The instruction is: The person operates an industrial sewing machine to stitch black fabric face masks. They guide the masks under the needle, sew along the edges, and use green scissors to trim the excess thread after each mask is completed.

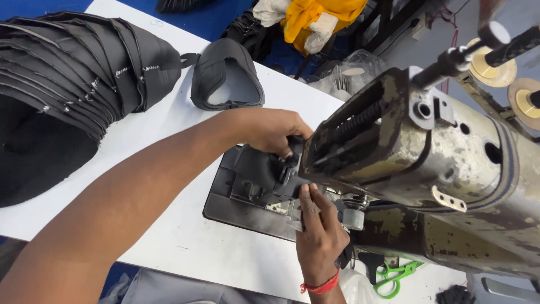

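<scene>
The left hand (270, 130) and right hand (318, 225) both pinch the black fabric piece (259, 171) under the worn sewing machine (416, 152) head, where fingertips so near its needle risk a prick.

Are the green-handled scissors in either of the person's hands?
No. The green-handled scissors lie on the white table by the right hand, which touches the dark fabric piece with the left hand.

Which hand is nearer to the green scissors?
Right. The right hand is just left of the green scissors, wrist beside them. The left hand is farther up, on the black piece.
</scene>
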